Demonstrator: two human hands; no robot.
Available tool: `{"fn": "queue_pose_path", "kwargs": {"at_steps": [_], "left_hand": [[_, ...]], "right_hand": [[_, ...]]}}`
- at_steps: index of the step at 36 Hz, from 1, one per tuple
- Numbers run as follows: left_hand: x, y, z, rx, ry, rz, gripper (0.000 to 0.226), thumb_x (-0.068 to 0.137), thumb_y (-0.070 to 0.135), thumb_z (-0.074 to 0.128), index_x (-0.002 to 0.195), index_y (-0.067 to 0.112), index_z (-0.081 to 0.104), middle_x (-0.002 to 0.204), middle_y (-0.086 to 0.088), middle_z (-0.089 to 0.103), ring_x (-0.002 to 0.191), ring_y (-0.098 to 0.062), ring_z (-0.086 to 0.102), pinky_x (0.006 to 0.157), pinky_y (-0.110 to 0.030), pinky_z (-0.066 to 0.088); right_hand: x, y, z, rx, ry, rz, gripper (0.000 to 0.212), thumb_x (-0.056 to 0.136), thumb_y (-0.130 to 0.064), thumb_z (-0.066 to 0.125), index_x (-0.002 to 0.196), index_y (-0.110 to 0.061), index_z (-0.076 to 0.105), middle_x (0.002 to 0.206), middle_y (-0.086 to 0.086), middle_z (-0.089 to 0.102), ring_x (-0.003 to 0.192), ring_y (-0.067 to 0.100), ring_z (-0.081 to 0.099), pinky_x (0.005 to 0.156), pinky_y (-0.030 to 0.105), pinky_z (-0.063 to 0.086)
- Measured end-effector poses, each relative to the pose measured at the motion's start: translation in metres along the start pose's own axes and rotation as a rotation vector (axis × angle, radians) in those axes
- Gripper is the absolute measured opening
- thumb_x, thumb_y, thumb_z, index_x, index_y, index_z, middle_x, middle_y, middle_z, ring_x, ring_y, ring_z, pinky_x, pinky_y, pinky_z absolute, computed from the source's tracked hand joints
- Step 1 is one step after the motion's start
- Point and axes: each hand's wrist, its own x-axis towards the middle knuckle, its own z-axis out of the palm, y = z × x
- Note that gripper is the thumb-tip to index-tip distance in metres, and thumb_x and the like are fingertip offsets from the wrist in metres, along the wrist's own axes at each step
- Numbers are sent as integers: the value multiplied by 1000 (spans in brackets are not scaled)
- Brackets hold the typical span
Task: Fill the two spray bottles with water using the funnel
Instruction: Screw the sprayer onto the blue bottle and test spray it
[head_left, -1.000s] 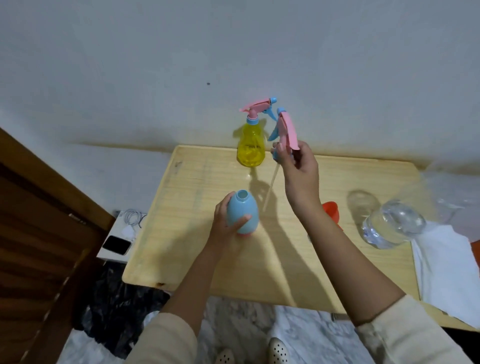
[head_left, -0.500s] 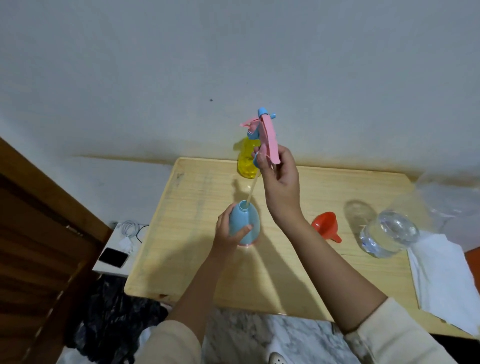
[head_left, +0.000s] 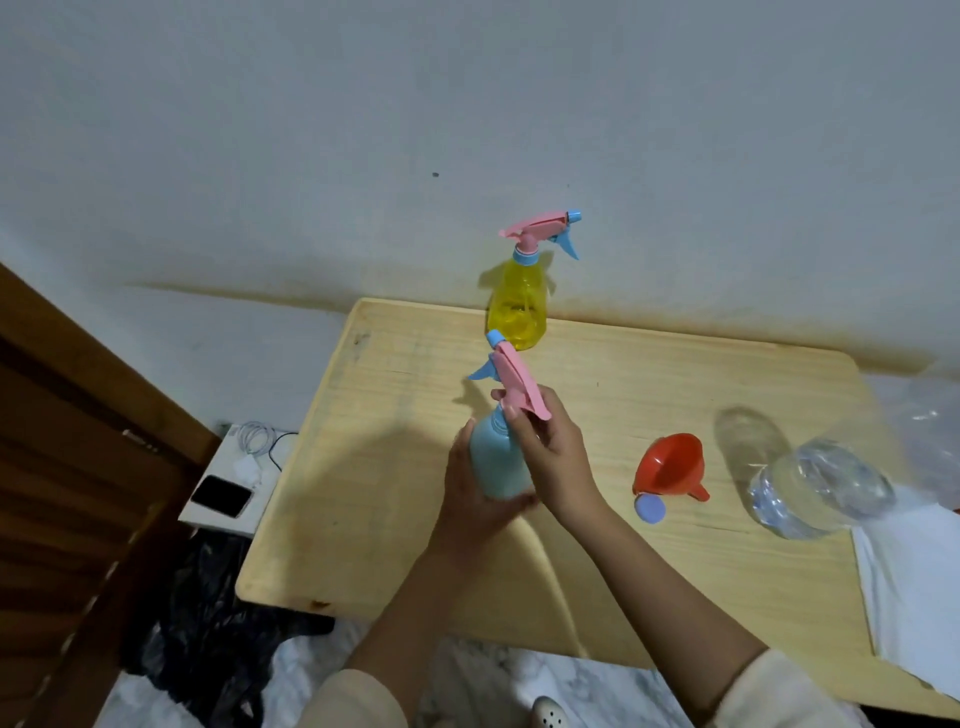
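- Lowered since before, pink spray head (head_left: 513, 383) sits at the neck of blue bottle (head_left: 493, 467), right hand (head_left: 556, 457) curled round it.
- Left hand (head_left: 467, 512) grips the bottle, mid-table (head_left: 405, 519).
- Red funnel (head_left: 670, 465) lies nearby, right.

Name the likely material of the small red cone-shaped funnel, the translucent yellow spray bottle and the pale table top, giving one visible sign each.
Red cone-shaped funnel: probably plastic, uniform opaque colour, soft sheen. Translucent yellow spray bottle: plastic, light glows through its body. Pale table top: wood or wood-look laminate, fine grain lines, matte finish.
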Motion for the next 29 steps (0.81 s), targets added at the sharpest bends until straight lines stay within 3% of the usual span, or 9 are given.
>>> {"fn": "queue_pose_path", "kwargs": {"at_steps": [3, 5, 8, 13, 17, 20, 23, 25, 29], "left_hand": [[8, -7, 4, 99, -49, -67, 106, 53, 59, 85, 137, 15, 38, 133, 1, 50, 123, -14, 51, 98, -36, 47], [16, -8, 5, 90, -63, -60, 95, 57, 42, 88, 135, 19, 40, 132, 3, 51, 122, -12, 52, 97, -34, 48], [27, -2, 4, 138, -123, -29, 96, 52, 38, 87, 134, 15, 42, 127, -3, 53, 118, -20, 53, 94, -43, 48], [24, 37, -8, 173, -255, 95, 108, 56, 46, 79, 145, 17, 27, 140, -1, 43, 128, -21, 44, 104, -41, 41], [27, 68, -15, 169, -302, 169, 110, 61, 47, 80, 148, 36, 13, 138, 2, 43, 121, -17, 49, 97, -42, 48], [25, 84, -18, 160, -296, 204, 112, 61, 45, 79, 150, 35, 12, 145, 7, 38, 123, -15, 47, 98, -41, 47], [22, 98, -20, 103, -271, 202, 109, 59, 48, 75, 148, 41, 13, 147, 17, 35, 123, -10, 46, 101, -39, 46], [20, 108, -23, 92, -259, 236, 105, 59, 50, 74, 142, 55, 11, 144, 29, 32, 123, -3, 43, 104, -36, 43], [16, 124, -28, 41, -263, 261, 105, 64, 48, 77, 145, 53, 10, 144, 19, 36, 127, -11, 43, 101, -44, 45]], "right_hand": [[4, 2, -8, -18, -72, -13, 33, 91, -32, 48, 121, -18, 55, 113, 0, 66, 106, 2, 59, 86, 12, 43], [9, 1, -15, -12, -71, -4, 33, 92, -29, 49, 122, -15, 55, 114, 2, 67, 108, 7, 60, 90, 16, 45], [19, -4, -27, 24, 18, 20, 26, 95, -18, 52, 118, -9, 59, 109, 4, 69, 106, 13, 63, 91, 26, 48], [29, -19, -51, 42, 122, 23, 16, 95, -20, 52, 106, -26, 62, 109, 10, 69, 108, 22, 62, 94, 39, 48], [36, -40, -64, 122, 158, -9, 14, 91, -26, 55, 102, -27, 64, 106, 8, 71, 106, 21, 63, 95, 39, 48], [38, -55, -71, 148, 146, -32, 17, 89, -23, 60, 104, -17, 65, 99, 3, 73, 102, 19, 65, 94, 38, 49], [39, -71, -69, 110, 195, -84, 14, 80, -23, 71, 89, -18, 62, 87, 7, 69, 86, 16, 62, 80, 30, 48], [38, -81, -62, 141, 278, -105, 23, 74, -18, 77, 81, -17, 55, 78, 0, 60, 78, 13, 55, 73, 23, 45], [33, -100, -47, 149, 313, -64, 18, 87, -30, 64, 92, -16, 54, 83, -4, 56, 77, 8, 54, 70, 22, 43]]}}
